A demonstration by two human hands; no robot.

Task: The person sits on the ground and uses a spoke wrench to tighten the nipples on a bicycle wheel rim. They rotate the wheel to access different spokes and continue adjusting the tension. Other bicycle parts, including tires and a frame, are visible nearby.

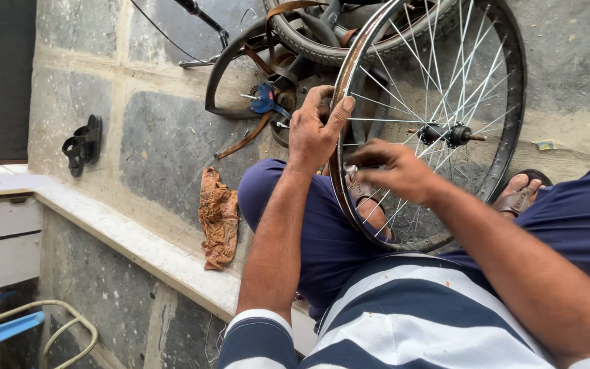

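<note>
left hand (315, 133) is curled tight around the wheel rim (341, 89) — right hand (394, 167), blurred, has fingers pinched among the spokes (438, 75); a rust-orange rag (218, 217) lies on the floor.

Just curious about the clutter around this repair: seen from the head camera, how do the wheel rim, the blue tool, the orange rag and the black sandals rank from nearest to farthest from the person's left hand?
From the left hand:
1. Wheel rim, gripped by it.
2. Blue tool, just left, on the ground.
3. Orange rag, lower left, by the step's edge.
4. Black sandals, far left.
</note>
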